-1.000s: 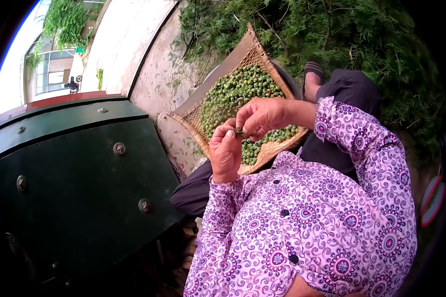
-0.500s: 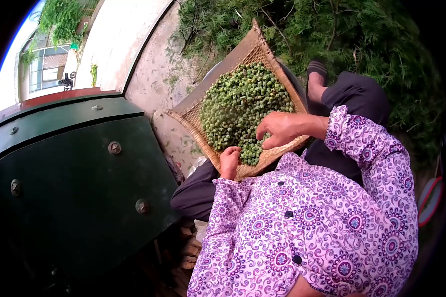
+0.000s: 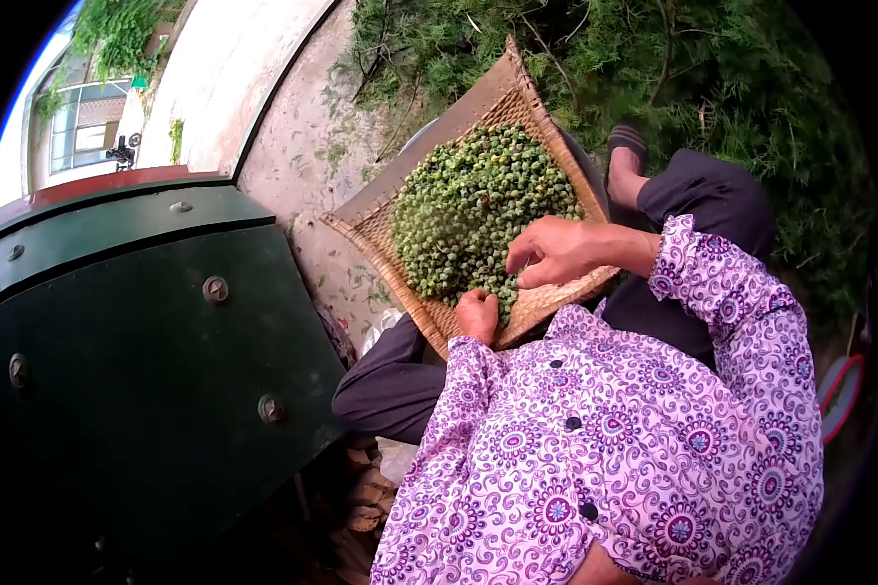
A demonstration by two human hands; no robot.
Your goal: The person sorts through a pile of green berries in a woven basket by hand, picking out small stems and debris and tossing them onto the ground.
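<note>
Small round green berries lie heaped in the woven basket, the heap stretching from the basket's near edge toward its far corner. The left hand is at the basket's near edge, fingers curled beside the berries; whether it grips any, I cannot tell. The right hand hangs above the basket's right side, thumb and fingers narrowly parted, most berries ahead and leftward. No label or writing is legible.
</note>
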